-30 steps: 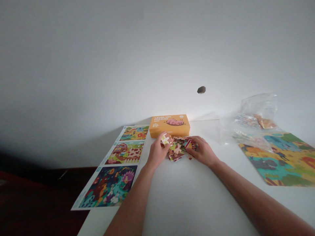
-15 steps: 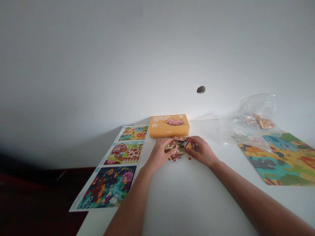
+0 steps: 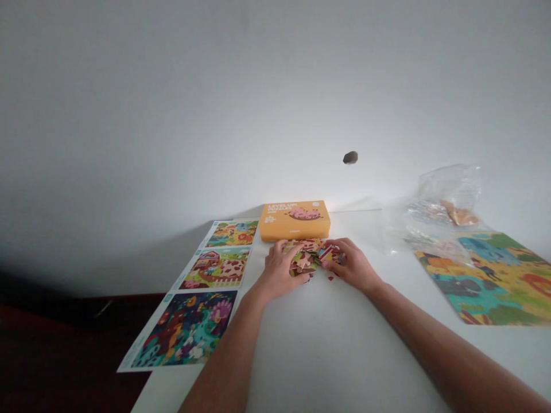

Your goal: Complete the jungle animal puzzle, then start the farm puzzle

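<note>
A pile of jigsaw puzzle pieces (image 3: 303,261) lies on the white table between my hands. My left hand (image 3: 278,271) is curled round the left side of the pile, its fingers behind and its thumb in front, gripping pieces there. On the other side, my right hand (image 3: 350,265) pinches a striped red, white and yellow puzzle piece (image 3: 326,253) at the pile's edge. One small reddish bit lies just in front of the right thumb. Parts of the pile are hidden by my fingers.
A yellow puzzle box (image 3: 295,222) stands right behind the pile. Left lies a sheet with three printed pictures (image 3: 185,330), overhanging the table edge. Right are clear plastic bags (image 3: 447,195) with pieces, partly over an animal puzzle (image 3: 499,281). A wall (image 3: 275,103) rises behind.
My left hand has lowered the white-and-green puzzle piece it held up and now closes round the left of the pile. My right hand stays at the striped piece.
</note>
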The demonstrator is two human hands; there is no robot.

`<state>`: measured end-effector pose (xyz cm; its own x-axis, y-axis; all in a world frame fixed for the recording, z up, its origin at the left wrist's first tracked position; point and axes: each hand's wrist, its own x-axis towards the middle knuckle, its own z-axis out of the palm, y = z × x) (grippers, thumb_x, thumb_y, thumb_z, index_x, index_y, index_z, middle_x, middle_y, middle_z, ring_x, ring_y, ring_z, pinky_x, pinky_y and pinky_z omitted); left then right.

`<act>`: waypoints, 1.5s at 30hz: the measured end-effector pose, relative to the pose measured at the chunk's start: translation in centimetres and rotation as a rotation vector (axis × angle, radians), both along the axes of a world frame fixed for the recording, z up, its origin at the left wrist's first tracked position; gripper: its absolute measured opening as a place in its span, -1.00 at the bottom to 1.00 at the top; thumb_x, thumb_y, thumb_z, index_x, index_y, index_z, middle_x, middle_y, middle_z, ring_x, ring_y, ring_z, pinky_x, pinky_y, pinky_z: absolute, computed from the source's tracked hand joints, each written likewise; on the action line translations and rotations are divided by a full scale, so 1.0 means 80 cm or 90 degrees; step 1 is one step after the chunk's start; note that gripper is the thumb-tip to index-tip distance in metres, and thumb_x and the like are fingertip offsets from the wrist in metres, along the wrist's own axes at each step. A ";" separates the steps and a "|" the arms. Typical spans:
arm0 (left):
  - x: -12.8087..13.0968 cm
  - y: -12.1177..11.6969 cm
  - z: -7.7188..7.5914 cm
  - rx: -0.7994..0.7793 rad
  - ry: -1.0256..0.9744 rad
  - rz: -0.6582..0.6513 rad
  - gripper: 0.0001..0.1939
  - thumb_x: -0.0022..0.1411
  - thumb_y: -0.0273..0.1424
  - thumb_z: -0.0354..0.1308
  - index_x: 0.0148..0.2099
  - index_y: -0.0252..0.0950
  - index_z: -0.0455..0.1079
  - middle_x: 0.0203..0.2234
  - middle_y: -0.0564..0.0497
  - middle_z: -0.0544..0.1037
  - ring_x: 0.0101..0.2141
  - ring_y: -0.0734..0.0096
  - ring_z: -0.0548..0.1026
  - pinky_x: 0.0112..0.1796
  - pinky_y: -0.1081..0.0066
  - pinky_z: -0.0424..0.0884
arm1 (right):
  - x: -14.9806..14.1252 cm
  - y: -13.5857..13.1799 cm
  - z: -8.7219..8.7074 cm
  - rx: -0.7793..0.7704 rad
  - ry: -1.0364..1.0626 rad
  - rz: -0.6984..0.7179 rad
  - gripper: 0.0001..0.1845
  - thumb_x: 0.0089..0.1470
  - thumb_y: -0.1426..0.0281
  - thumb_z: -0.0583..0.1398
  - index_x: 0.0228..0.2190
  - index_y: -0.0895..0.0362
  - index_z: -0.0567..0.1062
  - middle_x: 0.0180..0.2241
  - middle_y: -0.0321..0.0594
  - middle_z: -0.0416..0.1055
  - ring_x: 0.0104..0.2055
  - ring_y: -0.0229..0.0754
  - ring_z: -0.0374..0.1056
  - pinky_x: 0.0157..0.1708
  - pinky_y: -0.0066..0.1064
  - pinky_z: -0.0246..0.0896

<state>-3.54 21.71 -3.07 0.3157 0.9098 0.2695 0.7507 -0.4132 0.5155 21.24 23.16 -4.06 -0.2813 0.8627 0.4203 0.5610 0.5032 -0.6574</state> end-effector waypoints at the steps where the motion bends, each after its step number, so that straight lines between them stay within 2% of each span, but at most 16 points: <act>1: 0.000 0.000 0.002 0.005 0.008 -0.002 -0.19 0.02 -0.27 0.37 0.32 0.01 0.19 0.17 -0.14 0.17 0.23 -0.08 0.10 0.20 -0.08 0.11 | 0.000 0.000 0.001 0.006 0.002 0.003 -0.54 0.12 0.26 0.23 0.06 0.07 0.43 -0.05 -0.08 0.39 -0.04 -0.06 0.39 -0.01 -0.21 0.33; 5: 0.000 -0.002 0.006 0.012 0.029 -0.022 -0.23 0.09 -0.44 0.25 0.33 0.04 0.17 0.18 -0.12 0.17 0.22 -0.01 0.14 0.21 -0.03 0.10 | -0.001 -0.001 0.003 0.023 0.016 -0.001 -0.62 0.15 0.40 0.12 0.01 0.07 0.46 -0.08 -0.10 0.42 -0.03 -0.08 0.38 0.01 -0.22 0.31; 10: 0.002 -0.003 0.003 0.017 0.036 -0.029 -0.20 0.04 -0.28 0.34 0.32 0.01 0.19 0.16 -0.12 0.23 0.20 -0.06 0.18 0.17 -0.01 0.16 | -0.001 0.000 0.001 0.001 0.029 -0.030 -0.61 0.11 0.40 0.17 0.00 0.03 0.49 -0.11 -0.14 0.43 -0.11 -0.10 0.40 -0.07 -0.25 0.33; 12: 0.003 0.000 0.001 0.028 0.023 -0.010 -0.28 0.08 -0.25 0.32 0.29 -0.07 0.24 0.11 -0.12 0.31 0.17 -0.02 0.24 0.15 0.01 0.19 | -0.001 0.001 0.000 -0.007 0.032 -0.041 -0.61 0.11 0.38 0.18 0.00 0.04 0.50 -0.12 -0.14 0.42 -0.14 -0.12 0.41 -0.10 -0.27 0.34; 15: 0.002 0.005 0.001 0.055 -0.012 0.015 -0.45 0.17 -0.33 0.26 0.21 -0.16 0.35 0.03 -0.11 0.43 0.09 0.07 0.32 0.12 0.08 0.24 | -0.001 0.001 -0.001 -0.017 0.030 -0.048 -0.62 0.12 0.35 0.19 0.00 0.04 0.51 -0.13 -0.14 0.41 -0.18 -0.13 0.40 -0.12 -0.27 0.34; 20: 0.000 0.012 0.006 0.099 -0.060 0.038 -0.71 0.21 -0.44 0.22 -0.01 -0.16 0.53 -0.16 -0.04 0.57 -0.07 0.18 0.45 0.01 0.20 0.35 | -0.002 0.002 -0.002 -0.017 0.023 -0.061 -0.64 0.14 0.32 0.19 -0.02 0.03 0.52 -0.13 -0.13 0.41 -0.19 -0.13 0.40 -0.13 -0.25 0.35; 23: -0.004 0.015 0.008 0.118 -0.076 0.063 -0.76 0.23 -0.48 0.18 -0.08 -0.18 0.57 -0.23 -0.03 0.58 -0.14 0.22 0.48 -0.06 0.24 0.38 | -0.002 0.001 -0.001 -0.019 0.015 -0.062 -0.64 0.14 0.31 0.18 -0.02 0.03 0.52 -0.13 -0.13 0.40 -0.19 -0.12 0.40 -0.13 -0.25 0.35; 29: -0.008 0.017 0.007 0.144 -0.105 0.096 -0.73 0.23 -0.52 0.17 -0.08 -0.15 0.58 -0.29 0.00 0.54 -0.21 0.29 0.48 -0.13 0.30 0.40 | -0.003 0.000 -0.003 -0.009 0.013 -0.063 -0.64 0.19 0.27 0.14 -0.01 0.04 0.51 -0.13 -0.12 0.40 -0.17 -0.11 0.39 -0.11 -0.24 0.34; 33: -0.003 0.014 0.012 0.155 -0.129 0.056 -0.72 0.23 -0.53 0.18 -0.09 -0.12 0.59 -0.25 0.00 0.51 -0.18 0.31 0.47 -0.11 0.31 0.41 | -0.002 0.000 -0.003 -0.006 0.015 -0.057 -0.64 0.19 0.29 0.13 -0.01 0.05 0.51 -0.14 -0.12 0.40 -0.16 -0.11 0.40 -0.11 -0.23 0.34; 37: 0.000 0.011 0.013 0.133 -0.100 0.048 -0.71 0.17 -0.54 0.21 -0.09 -0.15 0.59 -0.20 -0.05 0.49 -0.12 0.24 0.44 -0.02 0.21 0.38 | -0.002 -0.003 0.002 -0.001 0.016 -0.049 -0.63 0.12 0.36 0.17 -0.01 0.04 0.51 -0.14 -0.13 0.40 -0.14 -0.09 0.39 -0.08 -0.21 0.35; 41: 0.002 0.007 0.010 0.107 -0.055 0.036 -0.64 0.13 -0.38 0.30 0.01 -0.17 0.54 -0.10 -0.10 0.42 -0.02 0.15 0.39 0.07 0.14 0.33 | -0.004 -0.009 0.005 -0.015 0.000 -0.014 -0.48 0.03 0.35 0.25 0.08 0.04 0.44 -0.08 -0.08 0.35 -0.08 -0.04 0.38 -0.10 -0.19 0.41; 45: 0.004 0.001 0.009 0.076 0.009 -0.010 -0.36 0.02 -0.21 0.39 0.18 -0.02 0.40 0.00 -0.07 0.35 0.08 0.04 0.30 0.14 0.04 0.23 | -0.006 -0.009 0.000 -0.035 -0.004 -0.002 -0.38 0.01 0.38 0.26 0.14 0.03 0.38 -0.04 -0.06 0.30 -0.10 -0.05 0.39 -0.20 -0.23 0.47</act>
